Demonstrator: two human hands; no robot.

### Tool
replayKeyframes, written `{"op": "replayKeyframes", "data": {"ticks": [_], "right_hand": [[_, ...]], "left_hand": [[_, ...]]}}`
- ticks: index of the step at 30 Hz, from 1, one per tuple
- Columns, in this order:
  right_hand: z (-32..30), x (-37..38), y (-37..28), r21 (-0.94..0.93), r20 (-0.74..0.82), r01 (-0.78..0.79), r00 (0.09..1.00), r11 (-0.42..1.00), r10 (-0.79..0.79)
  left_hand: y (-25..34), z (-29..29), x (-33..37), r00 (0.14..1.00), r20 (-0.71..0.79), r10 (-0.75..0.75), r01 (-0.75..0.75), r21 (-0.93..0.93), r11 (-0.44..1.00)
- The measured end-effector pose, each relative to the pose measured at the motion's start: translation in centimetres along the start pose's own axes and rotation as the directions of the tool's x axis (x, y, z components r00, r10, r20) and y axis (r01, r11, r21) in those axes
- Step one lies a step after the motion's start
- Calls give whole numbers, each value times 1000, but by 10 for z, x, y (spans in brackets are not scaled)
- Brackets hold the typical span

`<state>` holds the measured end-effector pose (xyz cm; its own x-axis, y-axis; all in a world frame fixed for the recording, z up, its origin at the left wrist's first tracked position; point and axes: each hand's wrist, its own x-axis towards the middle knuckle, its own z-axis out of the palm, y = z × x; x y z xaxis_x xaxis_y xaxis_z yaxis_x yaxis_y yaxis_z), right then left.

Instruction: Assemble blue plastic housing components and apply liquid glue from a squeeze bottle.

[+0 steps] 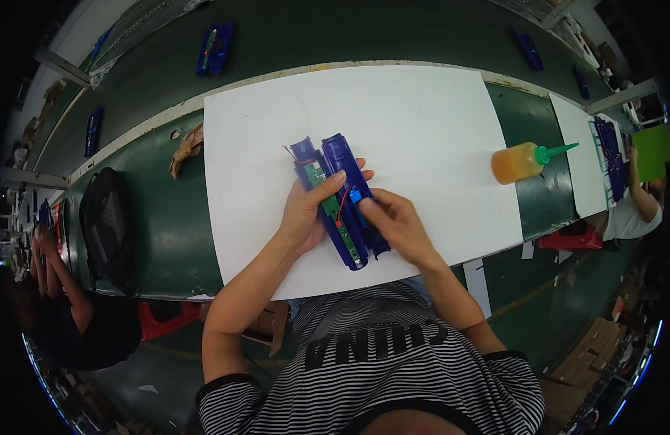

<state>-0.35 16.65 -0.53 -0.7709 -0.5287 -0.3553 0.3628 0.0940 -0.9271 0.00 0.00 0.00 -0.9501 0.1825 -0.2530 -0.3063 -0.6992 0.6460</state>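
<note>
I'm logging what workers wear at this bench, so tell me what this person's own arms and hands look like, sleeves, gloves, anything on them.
Both forearms are bare, entering from the lower edge. The left hand and right hand wear no gloves, and no ring, watch or wristband shows. The short sleeves belong to a black-and-white horizontally striped T-shirt with dark cuff bands, ending above the elbows. The fingers are uncovered, nails short.

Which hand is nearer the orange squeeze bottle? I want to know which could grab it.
Right. The right hand rests on the blue housing, on the side toward the bottle; the left hand lies farther away.
</note>
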Motion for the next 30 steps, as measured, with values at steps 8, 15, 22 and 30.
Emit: {"op": "replayKeyframes", "data": {"ticks": [8, 15, 22, 30], "right_hand": [[-96, -57, 14, 851, -376, 440, 892, 286, -252], [-121, -33, 0, 776, -438, 235, 869, -585, -231], [-185, -8, -12, 807, -578, 486, 766, -336, -280], [-112, -38, -63, 407, -455, 762, 647, 504, -612]], "left_hand": [[0, 0, -2, 994, -96, 44, -45, -5, 999], [-3, 1, 0, 980, -147, 131, -120, 86, 989], [9, 8, 4, 983, -135, 123, -84, 264, 961], [29, 23, 13, 987, -154, -47, 123, 530, 839]]}}
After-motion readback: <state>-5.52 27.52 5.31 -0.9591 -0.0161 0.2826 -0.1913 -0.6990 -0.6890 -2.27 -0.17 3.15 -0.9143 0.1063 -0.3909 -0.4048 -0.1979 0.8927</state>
